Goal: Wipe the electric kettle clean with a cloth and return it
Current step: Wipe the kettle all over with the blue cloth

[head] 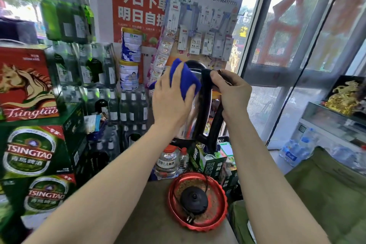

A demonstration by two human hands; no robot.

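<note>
I hold a steel electric kettle (193, 117) with a black handle up in the air in front of me. My right hand (229, 93) grips the top of the black handle. My left hand (172, 99) presses a folded blue cloth (183, 77) against the kettle's upper left side, fingers spread over the cloth. Below on the surface, the black kettle base (194, 200) with its cord and plug lies inside a red round tray (198, 226).
Green Tsingtao beer cartons (33, 152) and stacked bottles (126, 105) fill the left. Jars and small boxes (208, 162) stand just behind the tray. A display of phone accessories (204, 25) hangs behind the kettle. A glass counter (326, 117) and green fabric (324, 188) lie right.
</note>
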